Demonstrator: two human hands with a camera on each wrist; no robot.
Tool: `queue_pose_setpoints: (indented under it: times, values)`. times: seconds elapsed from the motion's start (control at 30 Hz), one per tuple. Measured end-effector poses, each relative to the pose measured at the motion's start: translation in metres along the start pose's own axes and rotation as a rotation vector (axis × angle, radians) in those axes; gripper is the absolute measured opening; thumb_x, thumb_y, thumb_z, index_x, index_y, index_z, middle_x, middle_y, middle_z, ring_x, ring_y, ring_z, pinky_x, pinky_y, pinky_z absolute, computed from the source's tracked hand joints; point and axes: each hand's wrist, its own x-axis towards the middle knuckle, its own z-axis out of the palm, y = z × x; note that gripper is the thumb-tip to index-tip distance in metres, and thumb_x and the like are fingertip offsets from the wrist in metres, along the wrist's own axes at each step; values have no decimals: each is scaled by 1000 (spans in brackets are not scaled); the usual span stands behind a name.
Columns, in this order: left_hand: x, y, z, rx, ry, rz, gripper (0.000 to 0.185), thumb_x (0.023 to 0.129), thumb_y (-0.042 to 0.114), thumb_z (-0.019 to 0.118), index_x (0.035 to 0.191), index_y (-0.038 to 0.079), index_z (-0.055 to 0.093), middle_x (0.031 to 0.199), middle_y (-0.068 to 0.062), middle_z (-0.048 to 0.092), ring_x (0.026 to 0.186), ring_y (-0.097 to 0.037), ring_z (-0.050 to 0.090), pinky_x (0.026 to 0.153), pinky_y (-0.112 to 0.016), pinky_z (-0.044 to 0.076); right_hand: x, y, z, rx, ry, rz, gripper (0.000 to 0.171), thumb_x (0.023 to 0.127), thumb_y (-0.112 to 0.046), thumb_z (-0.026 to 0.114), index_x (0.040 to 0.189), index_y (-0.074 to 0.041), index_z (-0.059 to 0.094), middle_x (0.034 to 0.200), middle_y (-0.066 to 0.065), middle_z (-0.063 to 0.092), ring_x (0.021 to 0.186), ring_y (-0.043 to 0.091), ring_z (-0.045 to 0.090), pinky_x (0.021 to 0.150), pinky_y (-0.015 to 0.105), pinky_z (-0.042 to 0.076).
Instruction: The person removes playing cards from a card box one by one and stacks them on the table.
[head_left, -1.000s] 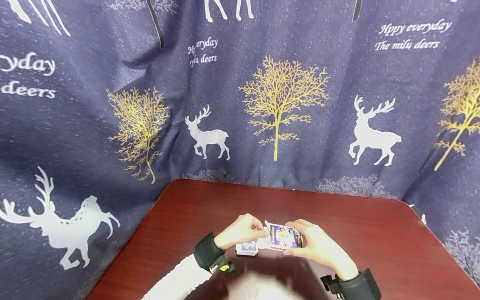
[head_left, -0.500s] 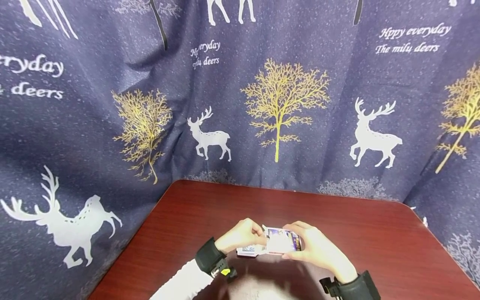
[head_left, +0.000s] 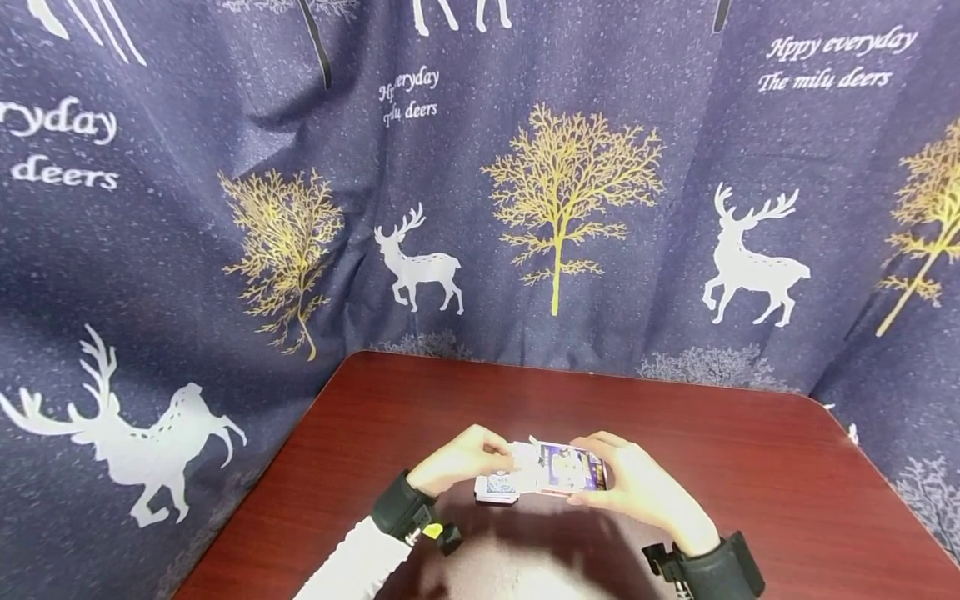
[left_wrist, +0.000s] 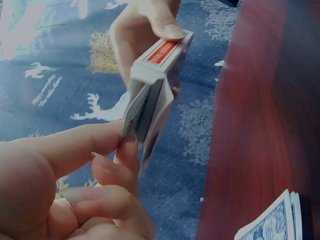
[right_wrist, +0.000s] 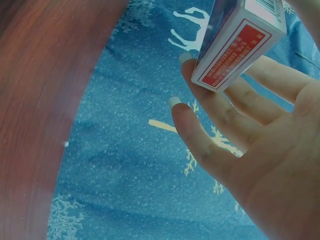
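Observation:
My right hand grips a playing-card box by its sides, above the table. The box has a purple printed face and a red-and-white edge. Its open end points toward my left hand. There, my left thumb and index finger pinch a playing card that sticks partly out of the box; whether more than one is pinched cannot be told. Below the left hand, a stack of blue-backed playing cards lies on the table, partly covered by that hand in the head view.
The reddish-brown table has rounded far corners. Behind it hangs a dark blue curtain printed with deer and trees. A black wrist camera band sits on the left wrist, another band on the right.
My left hand went to the box opening, then drew back left, and more white card now shows between hand and box. The right hand still holds the box in nearly the same place.

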Motion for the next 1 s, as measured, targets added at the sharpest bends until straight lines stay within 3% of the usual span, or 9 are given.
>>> queue_pose_setpoints:
  times: [0.3, 0.6, 0.7, 0.83, 1.0]
  values:
    - [-9, -5, -17, -30, 17, -49, 18, 86, 18, 68, 89, 0, 71, 64, 10, 50, 55, -6, 37, 48, -22, 26, 0, 3, 3, 7, 9, -10, 54, 69, -43, 83, 112, -15, 66, 99, -10, 62, 84, 0, 54, 72, 22, 48]
    - [-17, -14, -32, -60, 66, -39, 19, 90, 16, 63, 91, -3, 67, 63, 6, 46, 56, -9, 39, 48, -22, 27, -2, 6, 6, 11, 2, -6, 54, 70, -46, 82, 112, -16, 66, 97, -11, 61, 83, -1, 53, 71, 22, 47]
    - [-18, -17, -37, -88, 90, -14, 22, 92, 16, 59, 94, -6, 64, 66, 4, 47, 60, -9, 43, 51, -21, 31, -3, 7, 7, 11, 1, -2, 54, 70, -47, 82, 112, -17, 66, 97, -12, 61, 83, -1, 53, 71, 22, 47]
    - [-16, -19, -43, -102, 141, 15, 23, 93, 21, 58, 95, -1, 66, 69, 5, 55, 64, -9, 55, 55, -21, 39, -2, 8, 7, 10, 6, -6, 55, 70, -49, 81, 112, -17, 66, 97, -12, 61, 83, -1, 53, 71, 21, 47]
    - [-12, -24, -47, -119, 161, 4, 25, 93, 25, 59, 95, 1, 68, 70, 10, 62, 63, -8, 60, 56, -22, 41, -2, 7, 6, 13, 11, -15, 53, 70, -47, 82, 112, -17, 66, 97, -13, 61, 84, -1, 53, 71, 21, 47]
